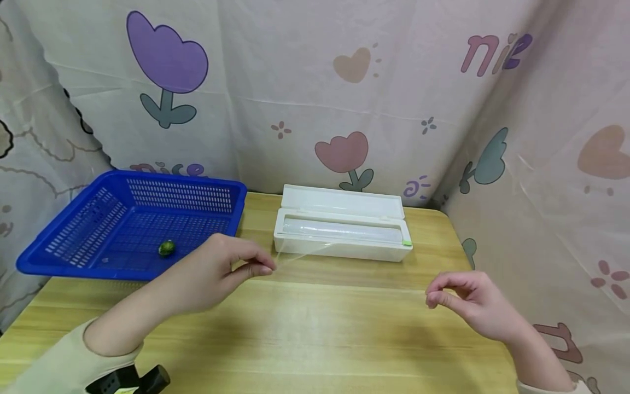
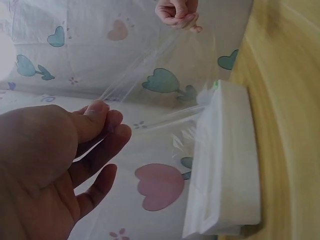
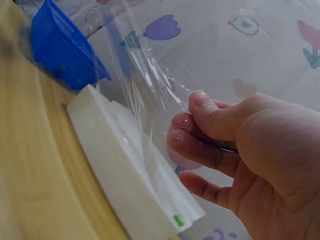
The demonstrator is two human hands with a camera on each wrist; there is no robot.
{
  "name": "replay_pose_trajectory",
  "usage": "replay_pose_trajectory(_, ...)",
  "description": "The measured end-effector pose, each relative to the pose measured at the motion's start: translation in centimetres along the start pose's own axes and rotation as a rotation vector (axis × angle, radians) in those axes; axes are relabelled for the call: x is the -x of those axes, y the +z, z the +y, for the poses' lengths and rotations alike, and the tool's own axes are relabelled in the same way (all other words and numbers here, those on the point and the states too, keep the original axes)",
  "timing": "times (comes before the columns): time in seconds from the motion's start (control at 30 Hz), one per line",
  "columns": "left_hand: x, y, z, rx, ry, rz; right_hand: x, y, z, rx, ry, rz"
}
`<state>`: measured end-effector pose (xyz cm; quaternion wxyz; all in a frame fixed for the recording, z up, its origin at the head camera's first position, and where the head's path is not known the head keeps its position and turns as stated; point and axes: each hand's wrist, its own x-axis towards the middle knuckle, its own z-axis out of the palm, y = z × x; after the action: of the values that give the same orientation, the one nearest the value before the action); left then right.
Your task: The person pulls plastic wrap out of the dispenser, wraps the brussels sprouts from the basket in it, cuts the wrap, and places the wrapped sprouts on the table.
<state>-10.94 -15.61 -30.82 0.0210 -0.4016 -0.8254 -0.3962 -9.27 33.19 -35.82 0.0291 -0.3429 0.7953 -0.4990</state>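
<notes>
Thin clear plastic wrap (image 3: pixel 155 75) stretches between both hands, with creases running to the fingertips. My left hand (image 1: pixel 221 271) pinches one corner between thumb and fingers, just left of the white wrap dispenser box (image 1: pixel 339 249). Off to the right of the box, my right hand (image 1: pixel 474 301) pinches the other corner. In the left wrist view the wrap also runs back to the box's edge. The box's lid (image 1: pixel 342 201) stands raised at the back, and a roll of wrap (image 1: pixel 344 230) lies inside. A green slider (image 1: pixel 407 243) sits at its right end.
At the left stands a blue perforated basket (image 1: pixel 54 268), holding a small round green item (image 1: pixel 167 248). Wooden tabletop (image 1: pixel 315 339) lies beneath the hands. A printed curtain (image 1: pixel 275 65) hangs close behind the table and along both sides.
</notes>
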Motion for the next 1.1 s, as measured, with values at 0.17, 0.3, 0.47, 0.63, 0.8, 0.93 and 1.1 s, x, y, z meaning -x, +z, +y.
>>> replay_pose_trajectory(0.17, 0.8, 0.9, -0.5, 0.009, 0.005, -0.067, 0.9, 1.0, 1.1, -0.048, 0.04, -0.062)
replay_pose_trajectory(0.3, 1.3, 2.0, -1.1, 0.008, 0.007, -0.088, 1.7, 1.8, 2.1, -0.068, 0.056, -0.089)
replay_pose_trajectory(0.47, 1.9, 3.6, -2.2, 0.036, -0.012, -0.142, 2.4, 2.7, 3.0, -0.057, 0.092, -0.105)
replay_pose_trajectory(0.63, 2.5, 4.9, -3.3, 0.055, -0.059, -0.224, 2.9, 3.6, 3.9, -0.04, 0.181, -0.113)
replay_pose_trajectory(0.8, 2.8, 6.0, -4.0, 0.065, -0.081, -0.281, 3.6, 4.4, 5.1, -0.015, 0.2, -0.129)
replay_pose_trajectory(0.93, 3.2, 6.8, -4.6, 0.076, -0.081, -0.3, 3.9, 4.7, 5.7, -0.018, 0.206, -0.137)
replay_pose_trajectory(1.1, 3.7, 7.9, -5.6, 0.109, -0.101, -0.32, 4.2, 5.1, 6.3, -0.046, 0.243, -0.149)
